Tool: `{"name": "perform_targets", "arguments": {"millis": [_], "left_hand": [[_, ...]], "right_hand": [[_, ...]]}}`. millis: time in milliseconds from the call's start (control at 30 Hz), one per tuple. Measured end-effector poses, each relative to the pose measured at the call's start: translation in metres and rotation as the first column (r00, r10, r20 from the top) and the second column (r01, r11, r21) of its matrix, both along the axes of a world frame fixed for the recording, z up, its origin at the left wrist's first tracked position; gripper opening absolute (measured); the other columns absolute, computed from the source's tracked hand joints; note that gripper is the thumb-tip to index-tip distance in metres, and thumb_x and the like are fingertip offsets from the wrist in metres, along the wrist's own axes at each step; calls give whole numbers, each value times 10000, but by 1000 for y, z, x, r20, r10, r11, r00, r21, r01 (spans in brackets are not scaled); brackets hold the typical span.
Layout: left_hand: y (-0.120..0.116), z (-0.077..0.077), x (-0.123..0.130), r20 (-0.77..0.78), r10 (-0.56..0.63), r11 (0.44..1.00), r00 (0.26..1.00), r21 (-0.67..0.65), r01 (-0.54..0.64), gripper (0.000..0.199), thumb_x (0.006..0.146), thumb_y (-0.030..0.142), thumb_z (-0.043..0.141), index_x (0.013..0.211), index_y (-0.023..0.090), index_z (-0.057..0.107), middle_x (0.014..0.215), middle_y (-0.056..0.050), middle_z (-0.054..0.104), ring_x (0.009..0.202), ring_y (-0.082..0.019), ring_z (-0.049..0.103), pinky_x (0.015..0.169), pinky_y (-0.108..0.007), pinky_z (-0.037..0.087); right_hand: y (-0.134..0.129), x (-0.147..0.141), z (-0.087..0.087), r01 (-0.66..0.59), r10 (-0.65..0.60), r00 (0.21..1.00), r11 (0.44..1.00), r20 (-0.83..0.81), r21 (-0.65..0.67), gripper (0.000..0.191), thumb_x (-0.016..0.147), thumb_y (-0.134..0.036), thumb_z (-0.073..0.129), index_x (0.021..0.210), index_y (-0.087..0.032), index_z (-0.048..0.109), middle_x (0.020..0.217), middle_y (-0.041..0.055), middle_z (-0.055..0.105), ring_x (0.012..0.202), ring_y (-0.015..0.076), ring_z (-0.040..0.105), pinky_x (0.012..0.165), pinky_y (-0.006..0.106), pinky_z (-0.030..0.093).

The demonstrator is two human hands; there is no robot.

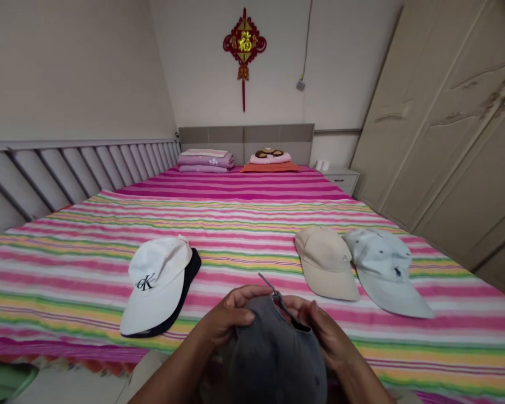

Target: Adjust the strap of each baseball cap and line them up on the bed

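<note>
A dark grey baseball cap (278,353) is held low in front of me, its back opening and strap turned away toward the bed. My left hand (235,314) grips its rim on the left, thumb on the outside of the crown. On the opposite side, my right hand (315,325) has its fingers closed around the rim near the strap (271,285), whose loose end sticks up. To the left lies a white cap (157,286) with black letters, on top of a dark cap (189,280). A beige cap (327,261) and a pale grey-blue cap (382,269) lie to the right, touching.
The caps rest on a bed with a striped sheet (244,224). Folded bedding (206,161) and a pink pillow-like stack (270,159) are at the headboard (219,137). A rail (76,168) runs along the left; a wardrobe (437,123) stands right.
</note>
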State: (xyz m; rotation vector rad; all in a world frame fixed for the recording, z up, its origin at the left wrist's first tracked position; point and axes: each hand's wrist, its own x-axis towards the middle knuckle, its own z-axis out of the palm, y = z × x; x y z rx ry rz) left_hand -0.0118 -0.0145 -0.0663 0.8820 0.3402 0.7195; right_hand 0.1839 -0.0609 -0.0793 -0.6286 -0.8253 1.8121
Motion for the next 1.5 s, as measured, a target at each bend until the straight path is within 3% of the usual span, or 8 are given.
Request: {"name": "perform_targets", "arguments": {"millis": [200,533,667,800,900,1133,1300,1500], "left_hand": [[-5,3,8,-155,158,985,975,-46,-167,167,583,228,729,670,115,643,542,-20,605,458,-76,506,471,-175,344],[-9,8,13,-85,-63,986,994,-159,49,258,581,254,685,774,83,665,655,-90,670,584,-159,614,571,-240,445],[-10,7,12,-164,-39,988,986,-153,14,209,542,198,727,712,94,663,596,-58,660,498,-112,582,518,-202,424],[-9,6,11,-205,15,989,979,-138,-44,155,532,160,729,651,108,645,549,-37,643,463,-101,565,493,-194,413],[-8,6,10,-211,17,986,977,-158,-51,170,512,157,735,636,106,632,540,-32,632,461,-98,558,490,-193,405],[-9,4,6,-289,22,986,957,-154,-69,168,483,149,725,600,102,614,509,-24,609,428,-89,523,461,-192,378],[-10,2,6,-320,27,989,947,-128,-72,147,483,130,703,588,112,602,505,-17,602,430,-87,513,459,-194,362],[-11,1,4,-317,42,989,947,-121,-84,134,519,163,700,609,108,618,525,-24,609,454,-93,520,486,-205,368]], "right_hand": [[6,-9,12,75,-95,975,992,201,105,274,664,-396,688,651,-162,546,368,-76,441,338,46,268,404,182,173],[-3,-14,16,81,-139,922,982,361,171,279,721,-421,614,657,-166,518,380,-87,406,343,40,228,389,188,147],[-4,-16,18,103,-217,871,958,442,268,240,734,-382,603,633,-177,531,407,-79,413,365,62,300,395,197,207],[-10,-19,25,137,-481,670,828,566,543,87,760,-266,585,756,-200,642,631,-3,615,566,130,527,529,225,376],[-17,-19,28,-46,-590,544,689,596,724,225,798,-216,547,995,-254,647,875,39,678,780,187,600,681,268,431],[-23,-20,29,-327,-766,359,433,534,840,258,886,-188,403,1059,-192,595,820,63,688,716,159,625,619,252,468],[-25,-24,31,-400,-847,240,358,474,844,235,883,-178,394,899,-170,628,651,56,651,611,155,601,567,248,469],[-24,-25,26,-423,-834,256,359,489,832,208,876,-156,394,893,-133,600,637,57,636,600,160,597,554,257,484]]}}
